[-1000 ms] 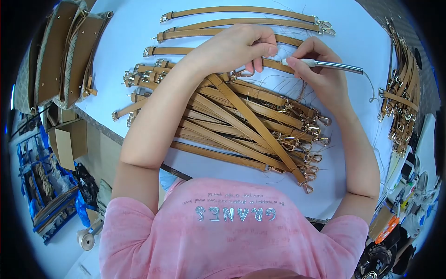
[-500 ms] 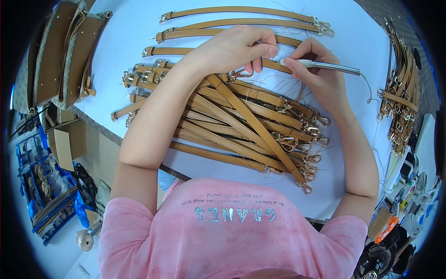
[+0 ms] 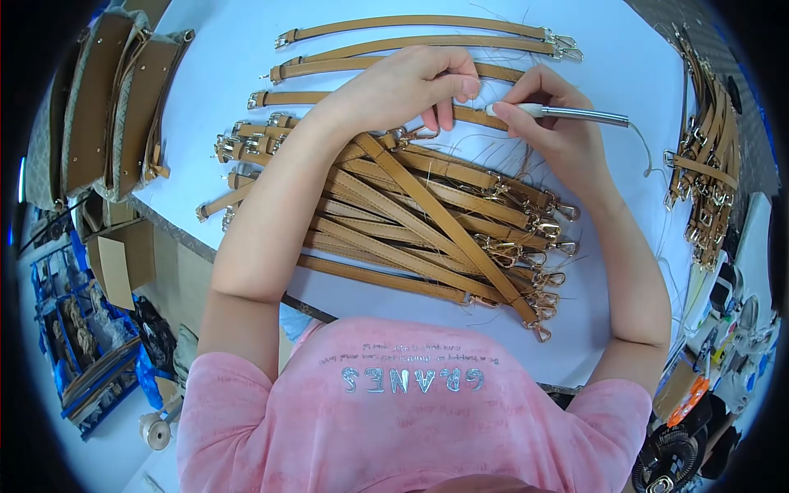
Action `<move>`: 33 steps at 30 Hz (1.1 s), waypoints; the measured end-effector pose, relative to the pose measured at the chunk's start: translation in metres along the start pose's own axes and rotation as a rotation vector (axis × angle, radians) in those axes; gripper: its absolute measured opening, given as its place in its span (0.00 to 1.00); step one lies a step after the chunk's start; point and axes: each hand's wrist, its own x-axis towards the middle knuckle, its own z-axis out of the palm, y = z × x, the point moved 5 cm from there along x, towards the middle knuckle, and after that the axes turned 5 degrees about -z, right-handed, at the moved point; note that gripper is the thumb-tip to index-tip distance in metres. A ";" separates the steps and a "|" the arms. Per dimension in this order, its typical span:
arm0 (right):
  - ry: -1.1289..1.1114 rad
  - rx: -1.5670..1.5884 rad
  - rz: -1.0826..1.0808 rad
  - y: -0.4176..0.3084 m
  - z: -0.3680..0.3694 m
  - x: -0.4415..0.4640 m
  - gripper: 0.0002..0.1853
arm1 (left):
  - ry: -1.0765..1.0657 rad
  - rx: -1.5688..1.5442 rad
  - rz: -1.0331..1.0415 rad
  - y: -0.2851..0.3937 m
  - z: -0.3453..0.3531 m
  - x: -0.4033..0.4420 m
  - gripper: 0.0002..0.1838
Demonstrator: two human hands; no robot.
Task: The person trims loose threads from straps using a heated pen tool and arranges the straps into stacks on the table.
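My left hand [image 3: 423, 86] reaches across the straps with thumb and index finger pinched together. Whatever is between them is too small to make out, and its lower fingers touch a tan leather strap [image 3: 479, 117]. In my right hand [image 3: 546, 111] is a slim corded pen-like tool [image 3: 583, 116], with a white front part and a silver rear. Its front end points left, close to that strap and my left fingers. Just below lies a crossed pile of tan straps [image 3: 419, 214] with metal buckles and snap hooks, loose threads trailing from them.
Several single straps [image 3: 419, 26] lie at the back of the white table [image 3: 222, 49]. More buckled straps [image 3: 703, 181] hang together at the right. Brown bag pieces [image 3: 115, 107] stand at the left, above a blue rack [image 3: 99, 386]. A thread spool [image 3: 154, 431] is at lower left.
The view has shifted slightly, so the straps appear a little further left. The tool's rear end has tipped up slightly. Both hands keep nearly the same pose.
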 end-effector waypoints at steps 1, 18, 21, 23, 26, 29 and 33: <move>-0.003 -0.009 -0.008 0.001 0.001 0.000 0.07 | -0.008 -0.003 0.000 0.000 0.000 0.000 0.13; 0.071 0.143 0.009 0.002 -0.018 -0.002 0.07 | 0.073 0.151 -0.046 0.011 0.009 0.005 0.11; 0.031 0.076 -0.023 0.006 -0.013 -0.002 0.08 | 0.046 0.100 -0.061 0.006 0.007 0.005 0.11; 0.012 0.045 -0.041 0.006 -0.011 -0.001 0.08 | 0.033 0.078 -0.070 0.004 0.006 0.004 0.11; 0.010 0.037 -0.026 0.006 -0.010 -0.002 0.08 | 0.020 0.069 -0.040 0.004 0.007 0.004 0.10; 0.016 0.036 -0.036 0.006 -0.009 -0.001 0.09 | 0.016 0.067 -0.033 0.004 0.007 0.004 0.10; 0.016 0.024 -0.046 0.007 -0.009 0.000 0.10 | 0.017 0.074 -0.031 0.005 0.007 0.003 0.09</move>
